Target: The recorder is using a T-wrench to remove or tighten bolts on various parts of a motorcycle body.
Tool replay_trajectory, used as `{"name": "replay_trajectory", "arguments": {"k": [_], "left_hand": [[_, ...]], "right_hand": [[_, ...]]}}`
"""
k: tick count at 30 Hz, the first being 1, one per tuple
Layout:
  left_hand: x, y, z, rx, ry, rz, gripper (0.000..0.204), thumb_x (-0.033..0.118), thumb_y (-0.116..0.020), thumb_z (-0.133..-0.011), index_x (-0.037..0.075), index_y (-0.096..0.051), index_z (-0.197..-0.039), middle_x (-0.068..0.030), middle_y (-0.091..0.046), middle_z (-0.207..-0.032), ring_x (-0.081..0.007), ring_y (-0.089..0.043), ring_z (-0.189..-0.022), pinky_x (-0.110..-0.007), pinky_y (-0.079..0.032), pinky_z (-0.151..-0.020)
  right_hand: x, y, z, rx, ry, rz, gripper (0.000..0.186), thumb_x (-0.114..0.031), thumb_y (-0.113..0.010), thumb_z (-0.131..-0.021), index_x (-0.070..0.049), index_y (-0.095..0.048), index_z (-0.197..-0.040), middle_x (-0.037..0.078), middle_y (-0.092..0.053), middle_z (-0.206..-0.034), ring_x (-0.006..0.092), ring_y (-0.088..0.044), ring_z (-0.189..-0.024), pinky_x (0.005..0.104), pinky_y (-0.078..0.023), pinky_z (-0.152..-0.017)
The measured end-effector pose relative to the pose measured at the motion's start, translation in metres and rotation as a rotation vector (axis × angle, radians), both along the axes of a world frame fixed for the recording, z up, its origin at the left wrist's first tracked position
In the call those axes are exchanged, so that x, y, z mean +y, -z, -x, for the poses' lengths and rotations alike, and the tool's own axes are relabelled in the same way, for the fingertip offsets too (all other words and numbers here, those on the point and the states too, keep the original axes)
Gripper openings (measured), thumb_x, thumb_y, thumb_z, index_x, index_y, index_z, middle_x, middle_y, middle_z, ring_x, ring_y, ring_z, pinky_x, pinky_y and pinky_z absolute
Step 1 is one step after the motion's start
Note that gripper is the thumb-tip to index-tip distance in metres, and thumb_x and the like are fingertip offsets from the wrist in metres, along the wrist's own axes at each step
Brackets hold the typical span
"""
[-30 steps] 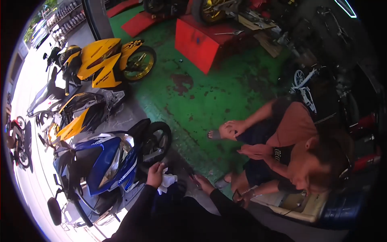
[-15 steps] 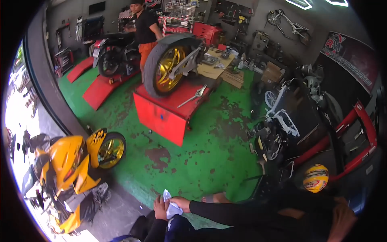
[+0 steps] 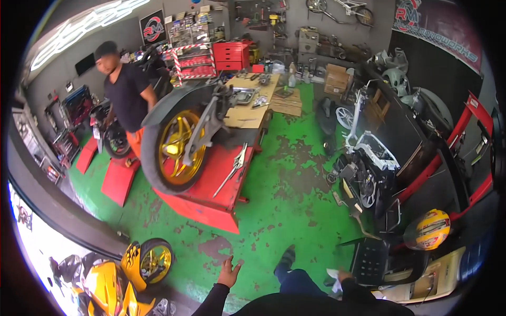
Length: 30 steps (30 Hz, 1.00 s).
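Note:
My left hand reaches forward over the green floor, its fingers apart and nothing in it. Off to the right and low, my right hand is closed on a crumpled white sheet. Whether the sheet is paper, cloth or plastic cannot be made out, and my sleeve hides part of that hand. Between my arms a dark shoe and blue trouser leg stretch out. A black chair stands just beyond my right hand.
Ahead, a gold-rimmed motorcycle wheel and a metal tool rest on a red lift. A yellow motorcycle stands at near left. On the right are a yellow helmet and white frame. A co-worker stands behind the wheel.
Both hands were together on the white sheet. Now they are apart: my left has let go, while my right has moved right with it. The view has shifted, and the co-worker appears nearer.

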<state>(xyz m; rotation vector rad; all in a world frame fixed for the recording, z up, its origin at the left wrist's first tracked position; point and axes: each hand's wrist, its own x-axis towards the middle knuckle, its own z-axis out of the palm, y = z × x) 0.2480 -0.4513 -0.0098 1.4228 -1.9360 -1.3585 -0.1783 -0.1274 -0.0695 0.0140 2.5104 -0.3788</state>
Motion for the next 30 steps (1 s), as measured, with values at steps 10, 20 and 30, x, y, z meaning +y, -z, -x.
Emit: {"name": "replay_trajectory", "arguments": {"k": [10,20,30], "left_hand": [[-0.147,-0.001,0.176,-0.400,0.238,-0.035,0.076,0.044,-0.065,-0.090,0.000,-0.039,-0.146,-0.0270,-0.048,-0.139,-0.0430,-0.052,-0.124,-0.046,-0.045,-0.103],[-0.280,0.024,0.322,-0.227,0.135,-0.252,0.068,0.035,-0.067,-0.089,-0.005,-0.045,-0.139,-0.0275,-0.056,-0.131,-0.0382,-0.057,-0.120,-0.043,-0.047,-0.100],[-0.547,0.024,0.594,-0.089,0.208,-0.203,0.055,0.023,-0.062,-0.095,-0.004,-0.045,-0.140,-0.0212,-0.058,-0.127,-0.0238,-0.062,-0.089,-0.033,-0.051,-0.078]], "right_hand": [[-0.051,-0.001,0.096,-0.233,0.290,0.050,0.031,-0.006,-0.064,-0.081,-0.004,-0.068,-0.112,0.016,-0.068,-0.097,0.0245,-0.062,-0.085,0.0357,-0.051,-0.076],[-0.302,-0.051,0.330,-0.059,0.253,0.763,0.025,-0.006,-0.065,-0.083,-0.005,-0.069,-0.107,0.015,-0.068,-0.096,0.0282,-0.063,-0.089,0.0366,-0.052,-0.081],[-0.398,-0.044,0.470,-0.070,0.181,0.039,0.074,-0.068,-0.053,-0.088,0.003,-0.072,-0.102,0.024,-0.071,-0.103,0.0406,-0.066,-0.096,0.0455,-0.051,-0.088]]}}
